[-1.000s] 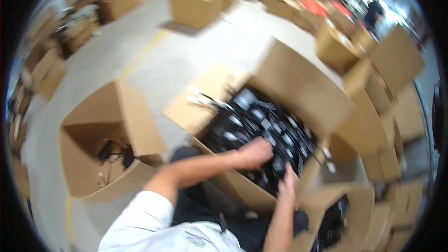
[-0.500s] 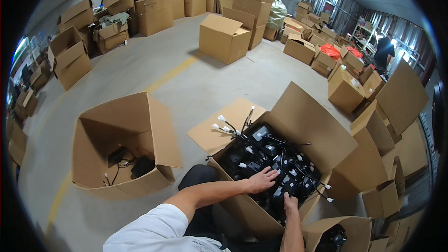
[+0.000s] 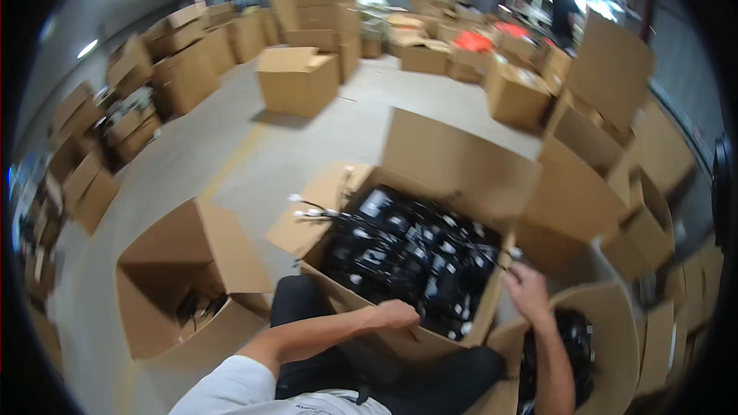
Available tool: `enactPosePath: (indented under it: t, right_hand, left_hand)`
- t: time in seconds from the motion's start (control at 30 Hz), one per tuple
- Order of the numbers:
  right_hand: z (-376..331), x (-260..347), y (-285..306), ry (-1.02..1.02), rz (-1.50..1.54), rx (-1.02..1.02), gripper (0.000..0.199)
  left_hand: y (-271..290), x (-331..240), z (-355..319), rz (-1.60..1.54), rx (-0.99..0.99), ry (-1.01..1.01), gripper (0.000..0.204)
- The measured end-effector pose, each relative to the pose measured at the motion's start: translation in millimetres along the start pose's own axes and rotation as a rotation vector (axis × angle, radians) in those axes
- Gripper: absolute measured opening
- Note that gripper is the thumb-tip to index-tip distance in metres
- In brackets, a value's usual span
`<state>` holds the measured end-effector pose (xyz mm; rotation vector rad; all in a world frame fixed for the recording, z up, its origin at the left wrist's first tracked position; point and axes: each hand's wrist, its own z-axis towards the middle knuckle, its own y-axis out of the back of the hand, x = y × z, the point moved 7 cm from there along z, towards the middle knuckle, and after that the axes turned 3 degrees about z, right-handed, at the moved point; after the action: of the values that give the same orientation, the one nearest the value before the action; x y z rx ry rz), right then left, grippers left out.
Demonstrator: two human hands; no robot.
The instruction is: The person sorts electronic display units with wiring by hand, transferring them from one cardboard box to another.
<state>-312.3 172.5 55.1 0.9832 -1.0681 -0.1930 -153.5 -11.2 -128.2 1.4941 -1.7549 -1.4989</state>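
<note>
In front of me stands an open cardboard box [image 3: 400, 340], filled with black plastic devices [image 3: 411, 250] whose thin cables end in white connectors. My left hand [image 3: 397, 313] is closed over the box's near rim, its fingertips partly hidden. At the right rim, beside a white connector, my right hand [image 3: 526, 289] is curled closed against the cardboard. Motion blur softens both hands. Several cables with white plugs [image 3: 311, 214] stick out over the box's left flap.
A second open box [image 3: 157, 284] at left holds a few black devices and cables. Under my right forearm, another open box [image 3: 619, 330] contains black items. Further off stands a carton [image 3: 298, 84]; stacked boxes line the walls. A person [image 3: 563, 15] stands at the far right.
Both hands have left the black devices: the left drew back to the near rim, the right moved out to the right rim. The view has swung to the right.
</note>
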Motion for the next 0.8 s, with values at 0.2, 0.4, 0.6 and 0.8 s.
enactPosePath:
  t: [0.2, 0.4, 0.6, 0.8]
  right_hand:
    - [-120.2, -173.1, 179.8, -0.313, 0.200, -0.745, 0.040]
    - [-318.4, -375.8, 124.9, -0.874, -0.232, -0.415, 0.043]
    - [-348.7, -421.6, -16.3, -1.093, 0.312, -0.151, 0.060]
    - [-289.6, -425.8, -63.4, -1.090, 0.255, -0.358, 0.097]
  left_hand:
    - [39.8, -5.5, -20.3, 0.063, 0.027, 0.191, 0.040]
    - [32.1, -20.6, -3.0, 0.003, 0.051, 0.154, 0.036]
    - [23.3, -26.7, 4.2, -0.069, 0.067, 0.137, 0.036]
    - [29.6, -22.4, 9.2, -0.040, 0.066, 0.155, 0.040]
